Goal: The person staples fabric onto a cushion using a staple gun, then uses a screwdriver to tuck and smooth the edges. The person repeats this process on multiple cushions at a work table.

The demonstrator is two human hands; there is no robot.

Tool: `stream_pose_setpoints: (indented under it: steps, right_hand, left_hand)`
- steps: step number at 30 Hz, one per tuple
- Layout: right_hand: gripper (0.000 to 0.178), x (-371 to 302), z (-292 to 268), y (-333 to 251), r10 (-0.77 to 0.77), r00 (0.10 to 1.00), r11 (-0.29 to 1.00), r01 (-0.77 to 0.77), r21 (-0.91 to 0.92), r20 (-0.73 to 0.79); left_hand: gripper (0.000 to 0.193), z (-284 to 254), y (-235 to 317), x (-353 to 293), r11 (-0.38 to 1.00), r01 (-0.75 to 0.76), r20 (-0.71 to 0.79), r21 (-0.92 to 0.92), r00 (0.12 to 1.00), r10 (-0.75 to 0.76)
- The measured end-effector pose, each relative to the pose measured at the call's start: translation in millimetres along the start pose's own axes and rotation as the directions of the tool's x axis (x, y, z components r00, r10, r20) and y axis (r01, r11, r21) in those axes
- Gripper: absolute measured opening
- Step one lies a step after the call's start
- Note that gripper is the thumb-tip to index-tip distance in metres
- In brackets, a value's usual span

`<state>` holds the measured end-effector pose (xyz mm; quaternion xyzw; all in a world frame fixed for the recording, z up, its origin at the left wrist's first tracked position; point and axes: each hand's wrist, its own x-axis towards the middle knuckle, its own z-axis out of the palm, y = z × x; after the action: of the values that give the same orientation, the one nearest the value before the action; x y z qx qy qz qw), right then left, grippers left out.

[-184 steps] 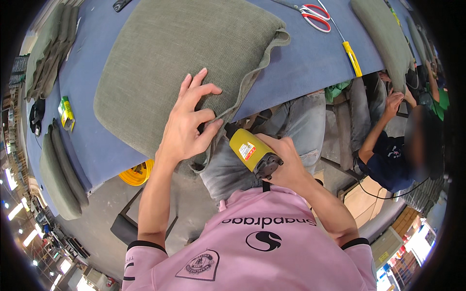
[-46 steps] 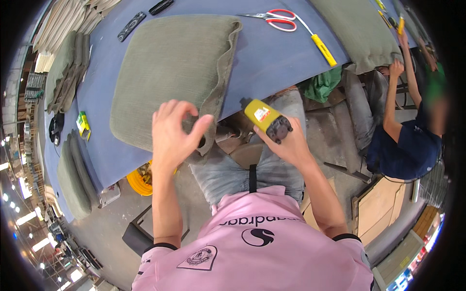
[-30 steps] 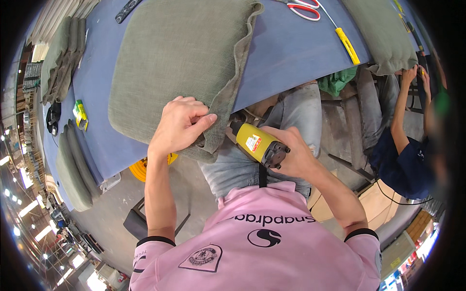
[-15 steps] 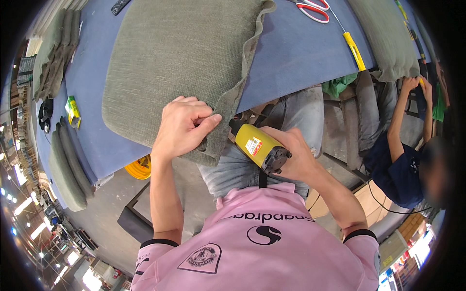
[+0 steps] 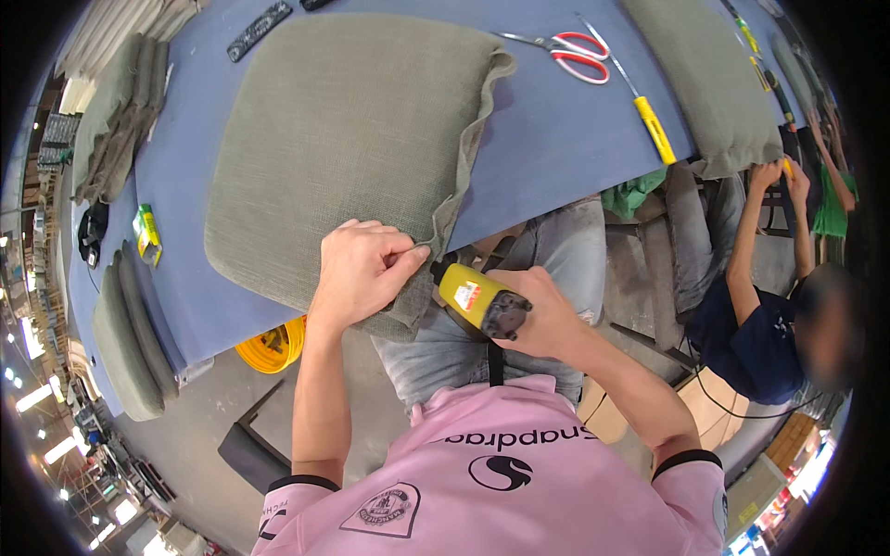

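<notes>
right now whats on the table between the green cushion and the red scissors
Nothing: in the head view only bare blue tabletop lies between the green cushion and the red scissors.

upholstery workshop | blue worktable (image 5: 556,139) | green cushions (image 5: 343,148) | scissors (image 5: 570,44) | co-worker (image 5: 760,306)

Most of the near half of the blue counter (image 5: 556,157) is taken up by the grey-green seat cushion (image 5: 343,148). Open counter is left to its right, bounded by the red-handled scissors (image 5: 565,44), the yellow-handled screwdriver (image 5: 640,97) and a second cushion (image 5: 709,79). The left edge is crowded by stacked cushions (image 5: 130,343).
</notes>
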<state>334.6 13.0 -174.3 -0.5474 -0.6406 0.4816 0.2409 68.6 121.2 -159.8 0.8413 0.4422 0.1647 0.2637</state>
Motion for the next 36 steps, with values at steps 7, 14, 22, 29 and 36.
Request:
stream_pose_setpoints:
  steps: [7,14,22,29,36]
  right_hand:
    - [0.047,-31.9,3.1,7.3,-0.125,0.976,0.989,0.137,0.056,-0.176]
    - [0.052,-28.7,-1.5,-0.5,-0.167,0.980,0.984,0.173,0.044,-0.109]
    - [0.061,-16.0,1.9,-2.3,-0.158,0.986,0.986,0.160,0.055,-0.046]
    - [0.052,-8.1,1.0,-8.0,-0.033,0.997,0.986,0.021,0.164,0.067]
    - [0.050,-1.8,1.4,-4.9,-0.045,0.998,0.998,0.047,-0.039,0.036]
  left_hand:
    - [0.040,-26.7,24.5,-7.1,0.998,-0.020,0.101,0.060,0.995,0.014]
    - [0.044,-28.6,0.6,12.2,0.978,-0.155,0.361,0.138,0.928,0.096]
    - [0.045,-28.1,-14.0,10.3,0.987,-0.109,0.315,-0.119,0.938,0.141]
    - [0.042,-17.8,-13.6,2.4,0.988,-0.090,0.239,-0.126,0.964,0.119]
    - [0.037,-9.9,-4.5,1.4,0.998,-0.003,0.173,-0.061,0.985,0.013]
